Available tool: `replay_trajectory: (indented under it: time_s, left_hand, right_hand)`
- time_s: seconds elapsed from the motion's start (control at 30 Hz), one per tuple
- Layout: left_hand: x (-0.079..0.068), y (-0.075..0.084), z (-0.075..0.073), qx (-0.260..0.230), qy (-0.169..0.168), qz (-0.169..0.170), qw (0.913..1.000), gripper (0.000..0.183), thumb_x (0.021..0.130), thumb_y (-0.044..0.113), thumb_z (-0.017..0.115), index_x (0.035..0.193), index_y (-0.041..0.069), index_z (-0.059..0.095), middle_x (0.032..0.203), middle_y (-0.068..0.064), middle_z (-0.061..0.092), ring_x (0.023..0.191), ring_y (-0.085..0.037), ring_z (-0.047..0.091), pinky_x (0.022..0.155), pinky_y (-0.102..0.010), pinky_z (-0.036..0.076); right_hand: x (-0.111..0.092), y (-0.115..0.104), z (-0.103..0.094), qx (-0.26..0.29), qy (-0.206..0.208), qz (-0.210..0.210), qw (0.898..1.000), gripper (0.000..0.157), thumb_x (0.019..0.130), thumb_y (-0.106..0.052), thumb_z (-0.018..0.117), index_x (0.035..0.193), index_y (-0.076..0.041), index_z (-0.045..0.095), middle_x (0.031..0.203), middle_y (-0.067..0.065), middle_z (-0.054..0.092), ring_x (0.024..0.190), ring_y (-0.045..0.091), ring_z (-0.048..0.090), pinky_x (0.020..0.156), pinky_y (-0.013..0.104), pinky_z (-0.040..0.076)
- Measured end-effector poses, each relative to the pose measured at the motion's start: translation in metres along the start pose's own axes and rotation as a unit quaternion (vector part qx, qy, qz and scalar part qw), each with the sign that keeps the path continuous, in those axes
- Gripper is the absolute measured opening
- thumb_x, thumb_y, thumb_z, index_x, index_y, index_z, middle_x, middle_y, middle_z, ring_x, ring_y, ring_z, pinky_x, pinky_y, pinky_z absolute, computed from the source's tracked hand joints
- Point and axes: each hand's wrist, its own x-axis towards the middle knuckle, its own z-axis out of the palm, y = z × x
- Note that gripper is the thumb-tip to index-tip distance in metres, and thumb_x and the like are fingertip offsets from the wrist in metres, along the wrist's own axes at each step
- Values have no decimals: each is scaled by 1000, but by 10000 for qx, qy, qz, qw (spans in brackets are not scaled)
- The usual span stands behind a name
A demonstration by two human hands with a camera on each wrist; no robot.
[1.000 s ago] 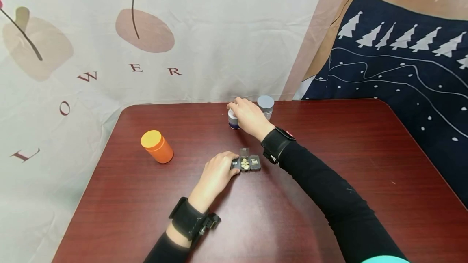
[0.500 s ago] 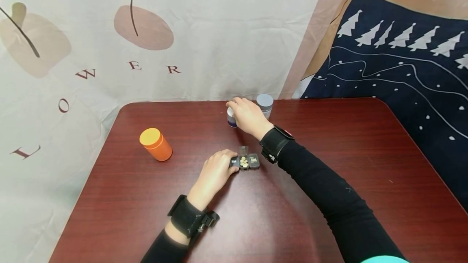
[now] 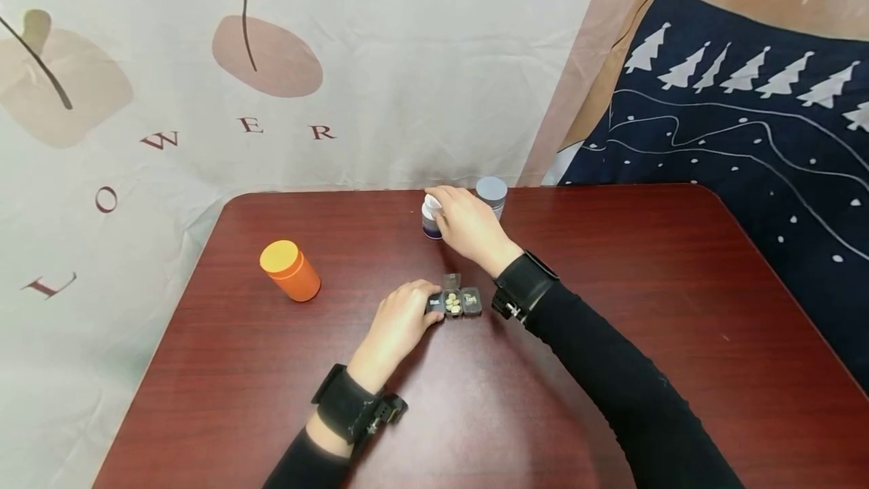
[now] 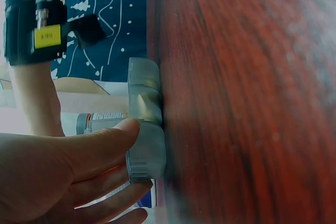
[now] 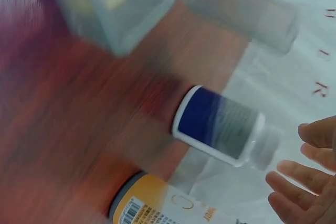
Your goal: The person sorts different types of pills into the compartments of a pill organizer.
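Observation:
My left hand [image 3: 397, 323] holds the left end of a small grey pill organizer [image 3: 471, 302] on the table, thumb on the near side and fingers on the far side. Its middle lid stands up, and several pale pills [image 3: 452, 302] lie in that compartment. At the back of the table stands a small white bottle [image 5: 220, 124] with a blue and grey label. My right hand [image 3: 471, 225] is by the white top of this bottle; in the right wrist view its fingers are spread and hold nothing.
Just right of the white bottle stands a grey-lidded container [image 3: 492, 192], partly behind my right hand. An orange bottle with a yellow lid [image 3: 296, 278] stands at the left. A hanging cloth [image 3: 407, 96] borders the table's back edge.
My right hand has shifted slightly to the right off the white bottle, so more of its top shows. The left hand and the pill organizer have stayed in place.

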Motion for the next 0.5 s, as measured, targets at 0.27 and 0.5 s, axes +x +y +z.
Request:
replay_trajectory:
  time_s: [0.27, 0.5]
  left_hand:
    - [0, -1, 1, 35, -39, 44, 10000, 35, 84, 21, 80, 115, 7, 72, 114, -5, 69, 106, -27, 64, 85, -47, 54]
    - [1, -2, 1, 30, -41, 12, 10000, 36, 84, 21, 80, 117, 7, 71, 117, -5, 68, 107, -27, 64, 86, -47, 53]
  right_hand:
    - [-37, -7, -4, 129, -332, 320, 9989, 35, 96, -3, 54, 130, -4, 61, 122, 13, 65, 112, 28, 62, 88, 43, 53]
    - [-72, -10, -4, 732, -1040, 701, 9894, 34, 97, -1, 54, 129, -6, 64, 120, 9, 68, 106, 23, 64, 84, 43, 54]
